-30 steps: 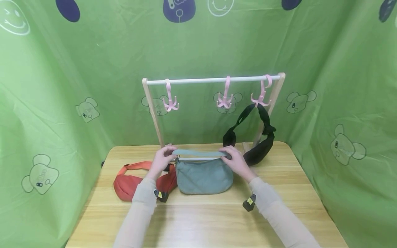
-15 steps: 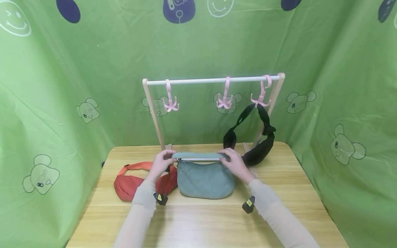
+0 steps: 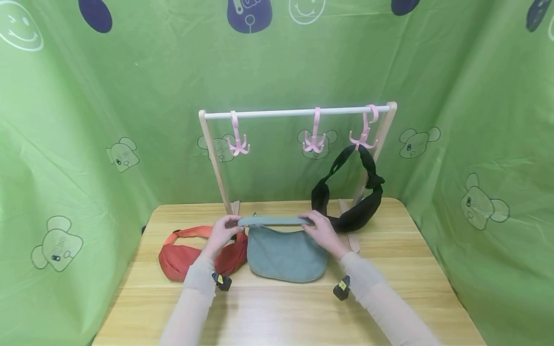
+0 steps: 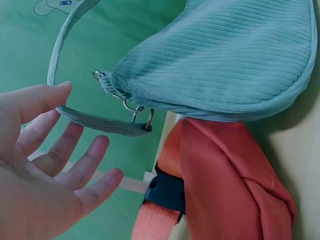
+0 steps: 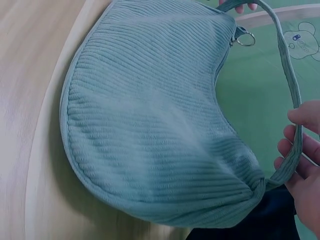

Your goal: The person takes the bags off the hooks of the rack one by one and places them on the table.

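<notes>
A teal corduroy handbag (image 3: 286, 254) is held by its strap (image 3: 273, 221) between my two hands. My left hand (image 3: 220, 235) pinches the strap's left part between thumb and fingertips, the other fingers spread in the left wrist view. Near the strap's right end, my right hand (image 3: 323, 234) grips it between thumb and fingers; the right wrist view shows this hand (image 5: 306, 157) at the right edge. Metal rings (image 4: 136, 111) join strap and bag at the left. Partly behind my left forearm lies a red bag (image 3: 179, 259) with an orange strap and black buckle (image 4: 166, 191).
Behind the handbag stands a rack with a white bar (image 3: 277, 113) and wooden posts. Pink claw hooks hang at its left (image 3: 237, 144), middle (image 3: 313, 143) and right; a black bag (image 3: 361, 211) hangs from the right one. Green printed cloth surrounds the wooden table (image 3: 277, 317).
Both hands and the teal handbag have come slightly nearer to me, down in the head view. The strap now hides the rack's low crossbar, seen below it before. The red and black bags stay put.
</notes>
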The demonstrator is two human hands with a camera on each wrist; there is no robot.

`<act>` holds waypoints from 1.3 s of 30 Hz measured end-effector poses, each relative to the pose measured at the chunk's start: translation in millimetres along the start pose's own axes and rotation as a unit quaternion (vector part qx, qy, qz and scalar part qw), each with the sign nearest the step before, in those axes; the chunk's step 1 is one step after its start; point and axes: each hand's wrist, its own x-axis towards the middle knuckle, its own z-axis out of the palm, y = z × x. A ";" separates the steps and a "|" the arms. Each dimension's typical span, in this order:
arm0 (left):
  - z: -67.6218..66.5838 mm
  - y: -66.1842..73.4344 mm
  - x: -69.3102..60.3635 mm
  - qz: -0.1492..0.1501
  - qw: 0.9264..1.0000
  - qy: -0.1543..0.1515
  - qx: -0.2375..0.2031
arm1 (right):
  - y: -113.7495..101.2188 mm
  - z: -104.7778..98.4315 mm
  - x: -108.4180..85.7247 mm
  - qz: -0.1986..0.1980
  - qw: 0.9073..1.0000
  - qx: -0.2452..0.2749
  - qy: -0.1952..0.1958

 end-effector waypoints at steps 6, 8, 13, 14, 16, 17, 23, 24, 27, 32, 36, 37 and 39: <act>-0.8 -7.2 0.3 -0.029 0.999 0.001 -0.014 | -1.2 7.8 3.0 0.010 1.000 -0.006 -0.005; -0.7 -9.6 0.5 -0.036 0.999 0.003 -0.018 | -1.4 10.4 3.9 0.019 1.000 -0.010 -0.014; -0.3 -12.7 0.9 -0.047 0.999 0.010 -0.009 | 0.3 16.6 4.8 0.027 0.999 -0.017 -0.030; 0.1 -12.8 0.5 -0.050 0.999 0.013 -0.008 | 1.0 17.8 4.6 0.026 0.999 -0.022 -0.031; 1.1 -13.3 -0.3 -0.059 0.998 0.019 -0.015 | 2.3 20.1 4.3 0.028 0.999 -0.027 -0.032; 1.6 -13.6 -0.6 -0.063 0.998 0.023 -0.017 | 2.6 21.0 4.0 0.032 0.999 -0.027 -0.035; 4.7 -14.2 -1.3 -0.077 0.996 0.031 -0.030 | 2.9 24.0 3.6 0.052 0.997 -0.040 -0.049; 5.2 -14.1 -1.0 -0.080 0.996 0.031 -0.033 | 2.8 24.2 3.6 0.054 0.996 -0.043 -0.050; 6.1 -13.4 -0.2 -0.083 0.995 0.031 -0.034 | 2.9 25.1 4.2 0.059 0.996 -0.048 -0.052; 7.6 -14.2 1.6 -0.083 0.996 0.028 -0.025 | 3.8 28.2 5.6 0.072 0.995 -0.044 -0.053; 8.5 -15.5 3.0 -0.080 0.996 0.026 -0.014 | 3.9 30.4 5.8 0.083 0.994 -0.040 -0.052; 8.8 -15.8 3.4 -0.079 0.997 0.025 -0.011 | 3.8 30.7 5.7 0.086 0.994 -0.040 -0.052; 9.4 -16.6 3.9 -0.076 0.997 0.022 -0.008 | 3.7 31.0 5.4 0.088 0.994 -0.041 -0.053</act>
